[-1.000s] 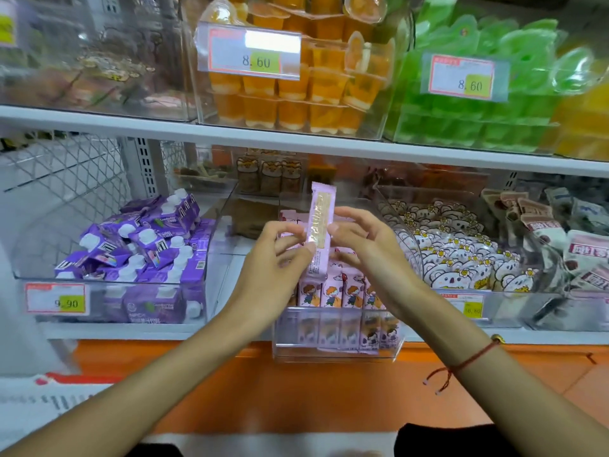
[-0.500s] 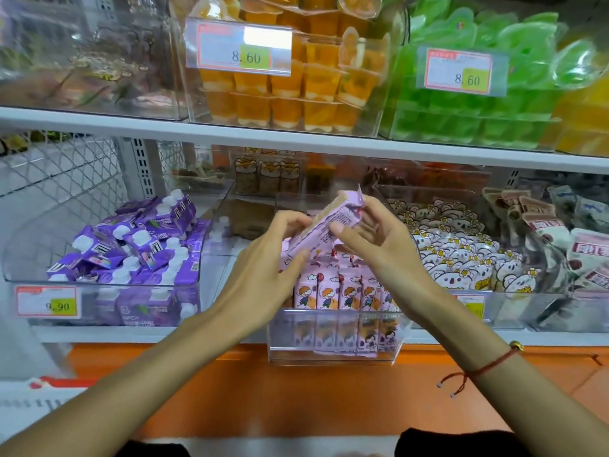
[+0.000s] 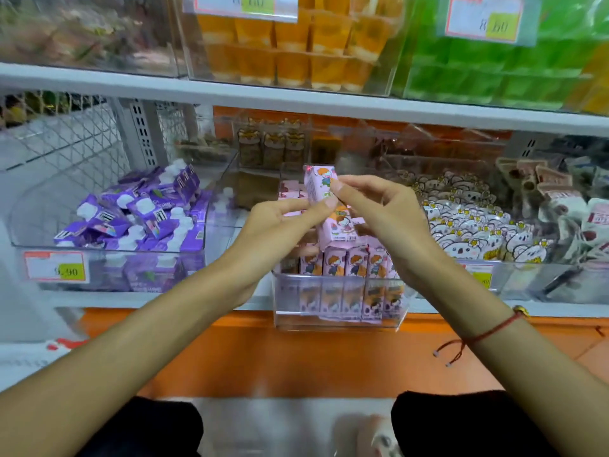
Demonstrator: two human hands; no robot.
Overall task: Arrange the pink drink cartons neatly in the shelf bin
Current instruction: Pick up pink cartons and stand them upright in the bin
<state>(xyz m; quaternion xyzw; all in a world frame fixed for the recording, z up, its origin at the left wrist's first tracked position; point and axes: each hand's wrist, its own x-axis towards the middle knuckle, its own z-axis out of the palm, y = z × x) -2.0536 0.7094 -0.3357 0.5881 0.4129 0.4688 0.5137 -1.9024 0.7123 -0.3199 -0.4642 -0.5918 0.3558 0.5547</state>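
held carton: pink drink carton (image 3: 324, 206) was up in the air above the bin, tilted, printed face toward camera, top end leaning left and away
left hand: left hand (image 3: 280, 225) pinched the carton's left edge around mid-height, thumb and fingertips closed on it
right hand: right hand (image 3: 385, 212) pinched the carton's right side near the top, index finger and thumb curled onto it; red string bracelet (image 3: 484, 334) on that wrist
bin: clear shelf bin (image 3: 339, 321) sat directly below the hands, front overhanging the shelf edge
cartons in bin: row of pink cartons (image 3: 349, 262) stood upright along the front wall, packed side by side; more pink ones behind, partly hidden by the hands
left neighbour: clear bin of purple pouches (image 3: 138, 209) with white caps, loosely piled; price tag (image 3: 56, 270) on its front
right neighbour: bin of white cartoon-face packets (image 3: 468, 222), just beside the pink bin
upper shelf: orange jelly cups (image 3: 293, 51) and green packs (image 3: 494, 74), both blurred
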